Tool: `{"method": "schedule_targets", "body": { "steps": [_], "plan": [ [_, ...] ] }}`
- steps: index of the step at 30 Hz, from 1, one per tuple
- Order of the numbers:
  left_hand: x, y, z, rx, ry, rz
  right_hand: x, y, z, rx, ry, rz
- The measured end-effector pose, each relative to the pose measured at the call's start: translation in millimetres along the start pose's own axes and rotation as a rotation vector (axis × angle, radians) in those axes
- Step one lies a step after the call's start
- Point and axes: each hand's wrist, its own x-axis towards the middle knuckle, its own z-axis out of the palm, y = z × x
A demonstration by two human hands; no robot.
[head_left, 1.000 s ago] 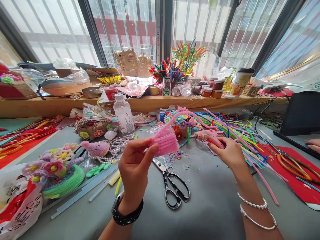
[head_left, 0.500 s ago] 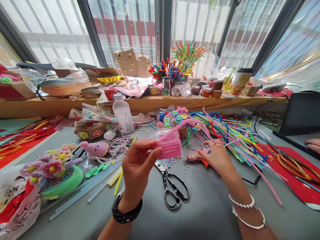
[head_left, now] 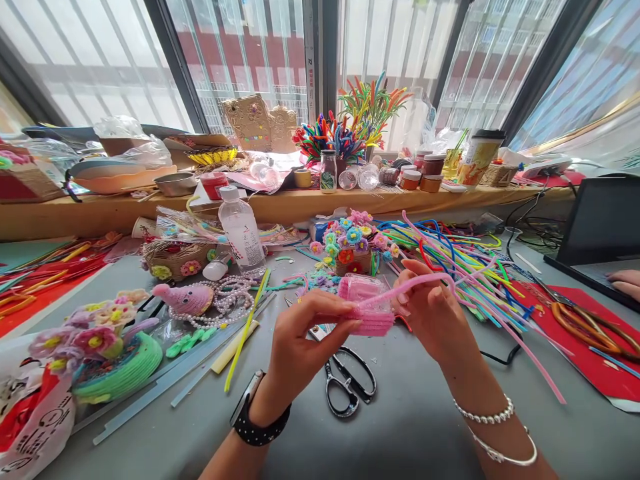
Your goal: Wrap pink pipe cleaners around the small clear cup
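In my left hand (head_left: 315,340), thumb and fingers pinch the left end of a small clear plastic container (head_left: 367,288) with rows of fuzzy pink pipe cleaner wrapped around its lower part. From that grip a loose length of pink pipe cleaner (head_left: 415,283) runs right and bends over the fingers of my right hand (head_left: 435,317). The right fingers are curled at this strand, beside the container's right end. Under the container lie black-handled scissors (head_left: 345,393), their blades partly covered. A pink glue gun is mostly hidden behind my right hand; only its orange trigger (head_left: 404,323) shows.
A heap of coloured pipe cleaners (head_left: 465,267) lies behind my right hand. To the left are a water bottle (head_left: 241,233), a pearl string (head_left: 235,300) and a green flower pot (head_left: 125,367). Orange-handled scissors (head_left: 585,327) rest on red paper. Another person's hand (head_left: 625,283) touches a laptop.
Both hands have come closer together. The left hand moved right and slightly down, tilting the wrapped container. The right hand turned palm inward, and the strand now bends over its fingers.
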Motion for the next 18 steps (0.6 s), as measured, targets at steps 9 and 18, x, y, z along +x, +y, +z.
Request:
{"method": "schedule_targets", "body": {
  "steps": [9, 18],
  "plan": [
    [-3.3, -6.1, 5.4, -0.063, 0.080, -0.160, -3.1, -0.3, 2.6, 0.076, 0.065, -0.063],
    [-1.2, -1.3, 6.1, -0.104, 0.130, -0.198, -3.6, -2.1, 1.9, -0.008, 0.041, -0.119]
  ]
}}
